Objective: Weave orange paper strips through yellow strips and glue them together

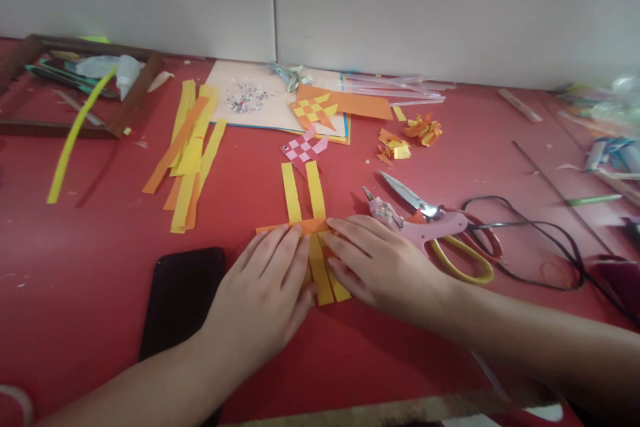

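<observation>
Yellow paper strips (321, 270) lie upright on the red table, crossed by an orange paper strip (313, 227). My left hand (270, 280) rests flat over the left part of the crossing, fingers stretched forward and touching the orange strip. On the right side, my right hand (380, 257) lies with extended fingers pressing on the strips near the middle. Parts of the strips are hidden beneath both hands. Just beyond them is a pink and white woven paper fish (303, 147). An orange and yellow woven fish (313, 110) lies farther back.
Scissors (460, 257) and a pink glue gun (410, 223) with a black cord lie right. A black phone (183, 300) is left, below loose paper strips (193, 160). Paper scraps (423, 130), a wooden frame (125, 107) and a pad with googly eyes (247, 97) are behind.
</observation>
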A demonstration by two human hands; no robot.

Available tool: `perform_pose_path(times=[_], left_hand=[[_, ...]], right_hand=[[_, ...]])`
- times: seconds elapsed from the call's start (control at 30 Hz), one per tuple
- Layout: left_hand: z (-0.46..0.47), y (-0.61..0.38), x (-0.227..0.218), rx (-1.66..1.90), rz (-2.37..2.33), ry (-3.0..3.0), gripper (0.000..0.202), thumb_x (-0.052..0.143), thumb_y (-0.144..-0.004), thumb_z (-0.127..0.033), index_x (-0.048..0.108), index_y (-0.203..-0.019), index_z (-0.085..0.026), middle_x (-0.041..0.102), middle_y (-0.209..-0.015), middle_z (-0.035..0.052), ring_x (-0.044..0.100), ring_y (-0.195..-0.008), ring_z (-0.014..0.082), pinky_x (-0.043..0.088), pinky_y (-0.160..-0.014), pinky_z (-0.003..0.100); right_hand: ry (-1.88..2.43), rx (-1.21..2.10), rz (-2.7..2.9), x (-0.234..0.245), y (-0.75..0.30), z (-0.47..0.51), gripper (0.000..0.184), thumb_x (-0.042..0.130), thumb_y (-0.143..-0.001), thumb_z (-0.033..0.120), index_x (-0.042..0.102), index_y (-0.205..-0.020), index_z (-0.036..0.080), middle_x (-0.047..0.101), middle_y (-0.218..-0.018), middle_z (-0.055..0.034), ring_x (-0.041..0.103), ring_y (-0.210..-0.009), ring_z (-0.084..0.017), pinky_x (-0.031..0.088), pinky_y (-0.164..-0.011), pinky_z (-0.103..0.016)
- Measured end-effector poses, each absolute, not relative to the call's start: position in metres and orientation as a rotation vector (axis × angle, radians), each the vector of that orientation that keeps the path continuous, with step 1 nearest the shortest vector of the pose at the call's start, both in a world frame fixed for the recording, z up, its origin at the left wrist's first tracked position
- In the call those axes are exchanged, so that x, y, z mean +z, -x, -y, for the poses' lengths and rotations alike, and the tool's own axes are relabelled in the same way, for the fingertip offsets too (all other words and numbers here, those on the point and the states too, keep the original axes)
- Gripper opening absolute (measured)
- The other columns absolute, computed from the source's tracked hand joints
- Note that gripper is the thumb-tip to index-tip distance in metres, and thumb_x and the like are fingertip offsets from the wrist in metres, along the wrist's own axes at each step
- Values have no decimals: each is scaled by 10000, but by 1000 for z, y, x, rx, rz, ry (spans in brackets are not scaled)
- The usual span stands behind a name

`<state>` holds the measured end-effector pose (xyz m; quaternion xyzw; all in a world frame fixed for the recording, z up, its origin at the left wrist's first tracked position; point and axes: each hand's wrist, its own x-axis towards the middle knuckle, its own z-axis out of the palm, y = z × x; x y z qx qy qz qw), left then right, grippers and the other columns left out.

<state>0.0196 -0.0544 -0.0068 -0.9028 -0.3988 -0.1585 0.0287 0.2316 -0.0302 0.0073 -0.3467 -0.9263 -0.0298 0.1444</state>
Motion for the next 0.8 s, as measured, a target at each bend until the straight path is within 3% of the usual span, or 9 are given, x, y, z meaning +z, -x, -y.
perform_pose_path(times=[0.33,0.8], left_hand=[[54,-19,-8,-507,1236,2774,436,472,-899,-264,601,-1238,-21,608,-1275,189,575,-1141,339,474,-976,489],[53,-21,-8,-510,1230,2773,442,470,-901,-276,608,-1233,-18,612,-1261,187,567,-1130,345,469,-975,496]], right_hand=[[1022,-45,2672,6,-235,31,284,510,-882,159,671,-1087,45,675,-1095,-182,614,-997,-262,563,-872,-422],[981,-125,2716,8,-232,32,268,504,-884,168,676,-1066,72,696,-1062,-133,605,-945,-247,554,-820,-389]])
